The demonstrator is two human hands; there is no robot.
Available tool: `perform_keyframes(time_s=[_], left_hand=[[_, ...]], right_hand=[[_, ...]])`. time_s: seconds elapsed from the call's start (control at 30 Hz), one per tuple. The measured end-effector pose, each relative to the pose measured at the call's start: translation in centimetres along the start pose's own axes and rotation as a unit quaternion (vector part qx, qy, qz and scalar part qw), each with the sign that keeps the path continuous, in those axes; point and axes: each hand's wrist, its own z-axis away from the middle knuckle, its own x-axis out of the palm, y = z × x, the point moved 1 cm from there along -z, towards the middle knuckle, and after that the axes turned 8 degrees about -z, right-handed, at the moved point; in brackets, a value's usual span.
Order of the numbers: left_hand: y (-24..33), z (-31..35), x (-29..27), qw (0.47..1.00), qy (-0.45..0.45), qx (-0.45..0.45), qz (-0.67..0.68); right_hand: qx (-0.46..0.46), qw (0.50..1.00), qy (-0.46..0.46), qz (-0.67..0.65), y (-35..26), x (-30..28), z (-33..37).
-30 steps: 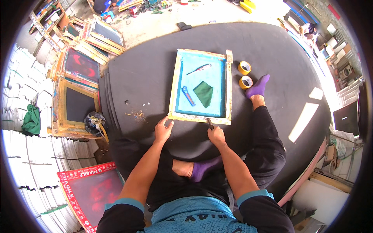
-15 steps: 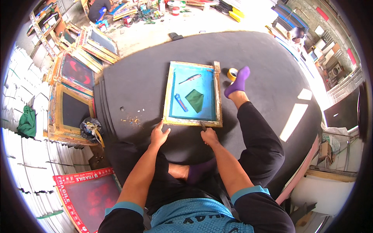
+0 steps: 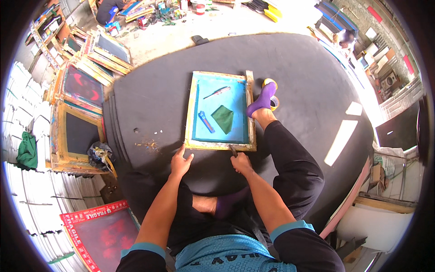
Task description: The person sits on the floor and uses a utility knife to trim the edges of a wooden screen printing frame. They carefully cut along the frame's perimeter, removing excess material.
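A wooden screen-printing frame (image 3: 253, 122) with light-blue mesh lies on the black sheets in front of me. On the mesh rest a folded green cloth (image 3: 222, 119), a blue utility knife (image 3: 206, 121) and a slim red-and-grey tool (image 3: 217, 92), maybe a screwdriver. My left hand (image 3: 180, 164) touches the frame's near left corner, forefinger stretched out and thumb apart. My right hand (image 3: 241, 163) is closed around a dark, narrow tool (image 3: 233, 150), whose tip meets the near rail; its kind is unclear. My purple-socked foot (image 3: 262, 100) is against the frame's right side.
Two tape rolls (image 3: 274, 103) sit by my foot. Scraps and shavings (image 3: 148, 145) lie left of the frame. More screen frames (image 3: 81, 90) lean at the left, beside stacked white sheets (image 3: 27, 195). One person (image 3: 108, 10) is far left, another (image 3: 345, 38) far right.
My raised foot has come down and left, toward the frame's right side, and a second tape roll now shows. The view has shifted slightly. Both hands stay at the near rail.
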Motion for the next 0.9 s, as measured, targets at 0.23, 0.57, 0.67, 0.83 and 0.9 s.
perform_keyframes(time_s=[0.23, 0.57, 0.67, 0.83, 0.9], left_hand=[[0.2, 0.5, -0.3, 1.000, 0.013, 0.015, -0.006], [-0.2, 0.1, 0.1, 0.999, 0.024, 0.020, -0.013], [0.2, 0.2, 0.2, 0.999, 0.024, 0.026, -0.008], [0.1, 0.4, -0.1, 1.000, 0.020, 0.015, 0.004], [0.2, 0.3, 0.1, 1.000, 0.017, 0.005, 0.012]], right_hand=[[-0.012, 0.999, 0.029, 0.005, 1.1, 0.8, -0.3], [-0.047, 0.995, 0.075, 0.035, 0.1, 1.0, 0.8], [-0.053, 0.998, 0.036, 0.026, 0.9, 0.4, -0.2], [-0.002, 0.992, -0.109, -0.070, -0.2, -2.2, -0.1], [-0.002, 0.990, -0.135, -0.044, -0.5, -2.9, -0.9]])
